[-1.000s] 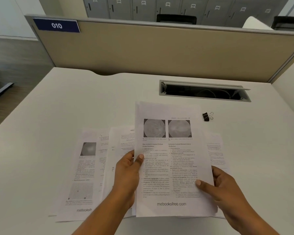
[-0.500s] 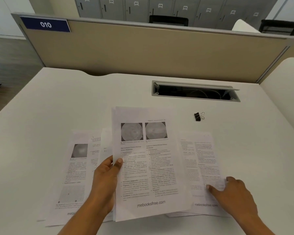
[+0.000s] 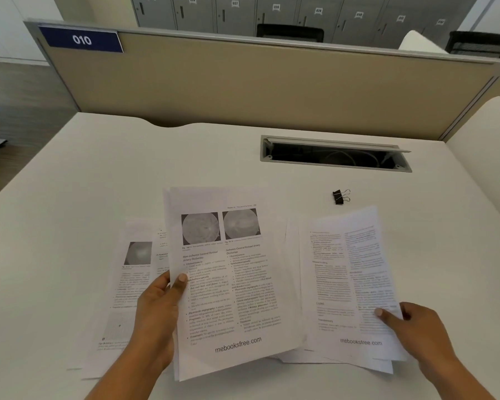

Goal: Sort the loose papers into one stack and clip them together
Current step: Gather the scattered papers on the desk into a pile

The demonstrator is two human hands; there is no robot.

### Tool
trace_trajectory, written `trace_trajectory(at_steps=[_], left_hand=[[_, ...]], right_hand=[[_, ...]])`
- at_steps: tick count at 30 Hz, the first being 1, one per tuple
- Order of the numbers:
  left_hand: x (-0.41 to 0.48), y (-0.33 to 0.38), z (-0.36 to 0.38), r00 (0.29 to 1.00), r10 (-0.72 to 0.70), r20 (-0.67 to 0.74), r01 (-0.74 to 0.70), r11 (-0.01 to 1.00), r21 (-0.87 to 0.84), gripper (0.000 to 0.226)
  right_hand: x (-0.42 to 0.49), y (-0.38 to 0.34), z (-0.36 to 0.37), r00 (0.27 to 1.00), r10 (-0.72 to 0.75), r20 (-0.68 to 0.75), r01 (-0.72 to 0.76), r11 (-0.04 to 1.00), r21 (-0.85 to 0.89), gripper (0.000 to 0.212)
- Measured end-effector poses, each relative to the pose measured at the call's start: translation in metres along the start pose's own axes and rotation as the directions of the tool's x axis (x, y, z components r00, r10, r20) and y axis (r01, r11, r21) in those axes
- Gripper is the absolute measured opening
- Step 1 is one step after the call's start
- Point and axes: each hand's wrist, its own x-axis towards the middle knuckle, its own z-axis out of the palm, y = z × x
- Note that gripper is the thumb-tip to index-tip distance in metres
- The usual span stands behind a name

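My left hand (image 3: 159, 310) grips the left edge of a small stack of printed pages (image 3: 231, 278), thumb on top; the top page shows two round grey images. My right hand (image 3: 416, 333) pinches the lower right corner of a text page (image 3: 350, 284), which curls up off several loose sheets lying beneath it. One more printed sheet (image 3: 127, 293) lies flat on the desk to the left, partly under my left hand. A small black binder clip (image 3: 340, 196) sits on the desk beyond the right-hand pages, apart from both hands.
The white desk (image 3: 127, 168) ends at a beige partition (image 3: 272, 88) with a blue "010" label (image 3: 81, 39). An open cable tray slot (image 3: 335, 154) is set into the desk behind the clip. Grey lockers stand behind the partition.
My right hand let go of the held stack, moved right onto the text page and has lifted its corner. My left hand carried the stack leftward.
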Motion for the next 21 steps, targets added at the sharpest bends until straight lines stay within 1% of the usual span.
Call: trace_trajectory(at_steps=[3,9,11,14,16,18,19,21], left_hand=[[0.002,0.000,-0.005,1.000,0.000,-0.017,0.000,1.000,-0.004,0.018],[0.009,0.001,-0.016,0.998,0.006,-0.059,-0.005,1.000,0.001,0.021],[0.011,0.002,-0.019,0.997,0.009,-0.074,-0.009,1.000,0.006,0.021],[0.013,0.004,-0.019,0.997,0.016,-0.079,-0.014,1.000,0.020,0.020],[0.014,0.005,-0.016,0.997,0.017,-0.073,-0.015,1.000,0.019,0.019],[0.014,0.004,-0.010,0.997,0.031,-0.073,-0.030,0.999,0.026,0.018],[0.013,0.005,-0.008,0.997,0.037,-0.071,-0.036,0.999,0.027,0.018],[0.011,0.004,-0.001,0.998,0.041,-0.052,-0.038,0.998,0.045,0.017]], right_hand=[[-0.001,0.000,-0.010,0.999,-0.023,0.022,0.019,0.988,0.156,0.005],[-0.003,0.001,-0.029,0.999,-0.035,-0.005,0.034,0.938,0.344,0.005],[-0.004,-0.002,-0.037,1.000,-0.031,0.002,0.027,0.898,0.440,0.009],[-0.009,-0.014,-0.045,0.998,-0.038,0.048,0.004,0.814,0.580,0.018],[-0.012,-0.022,-0.047,0.995,-0.053,0.083,-0.011,0.781,0.625,0.033],[-0.016,-0.032,-0.051,0.994,-0.062,0.093,-0.012,0.772,0.636,0.047],[-0.017,-0.034,-0.051,0.994,-0.066,0.089,-0.007,0.766,0.643,0.048],[-0.019,-0.040,-0.055,0.992,-0.091,0.086,0.005,0.715,0.699,0.041]])
